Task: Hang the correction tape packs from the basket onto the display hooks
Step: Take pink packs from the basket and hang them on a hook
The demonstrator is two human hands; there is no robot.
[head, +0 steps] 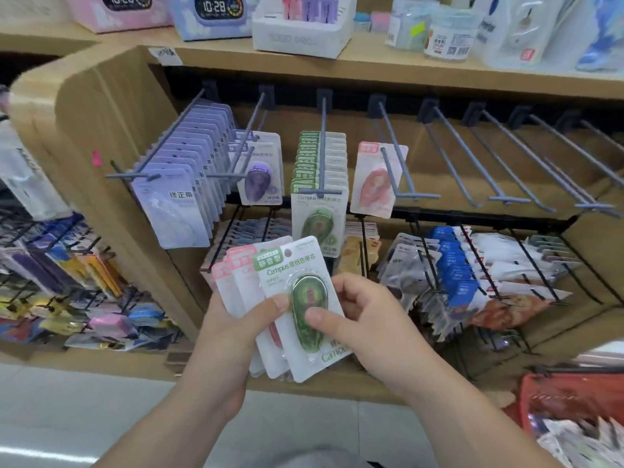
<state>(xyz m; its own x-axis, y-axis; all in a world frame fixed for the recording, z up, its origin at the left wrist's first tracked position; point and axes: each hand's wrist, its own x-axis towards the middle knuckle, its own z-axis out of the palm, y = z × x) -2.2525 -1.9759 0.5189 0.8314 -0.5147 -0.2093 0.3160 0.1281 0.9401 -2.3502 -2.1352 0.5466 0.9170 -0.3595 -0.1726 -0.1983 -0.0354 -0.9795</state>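
Note:
My left hand [233, 329] holds a fanned stack of correction tape packs [243, 278], pink-labelled ones behind. On top lies a green Campus pack [297, 282], which my right hand [364, 319] pinches by its blister with thumb and fingers. Both hands are below the display hooks. Above hang a full row of green packs [319, 184], a single pink pack [374, 180], purple packs [258, 173] and a long row of lilac packs [182, 197]. Several grey hooks [472, 163] to the right are bare. The red basket [570, 396] shows at the lower right.
A lower rail carries black hooks with blue and white packs [459, 271]. The wooden shelf above holds clock boxes [212, 15] and jars [449, 32]. More packaged goods hang on a rack at the left [60, 285]. Grey floor lies below.

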